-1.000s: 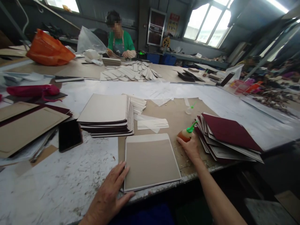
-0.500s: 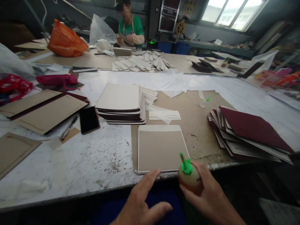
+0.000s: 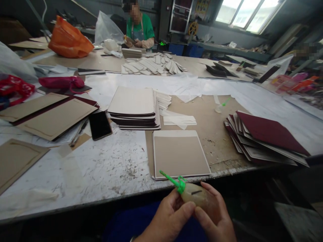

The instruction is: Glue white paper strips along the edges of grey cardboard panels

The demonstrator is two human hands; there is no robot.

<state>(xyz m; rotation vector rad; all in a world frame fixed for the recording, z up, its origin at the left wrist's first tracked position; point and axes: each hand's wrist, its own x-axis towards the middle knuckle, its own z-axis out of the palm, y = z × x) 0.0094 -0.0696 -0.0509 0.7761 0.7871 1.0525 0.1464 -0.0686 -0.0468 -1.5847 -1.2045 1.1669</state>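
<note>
Green is the nozzle [image 3: 171, 179] of the tilted bottle [image 3: 195, 194]; the left hand [image 3: 171, 213] curls on it near the nozzle, the right hand [image 3: 218, 216] around its body.

Left grip [image 3: 171, 216], right grip [image 3: 219, 220] curled

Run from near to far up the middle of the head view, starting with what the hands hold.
Green-nozzled translucent squeeze bottle, flat white-bordered beige panel, thin white paper-like strips, crumpled clear plastic film, heap of pale flat pieces, person in a green top.
</note>
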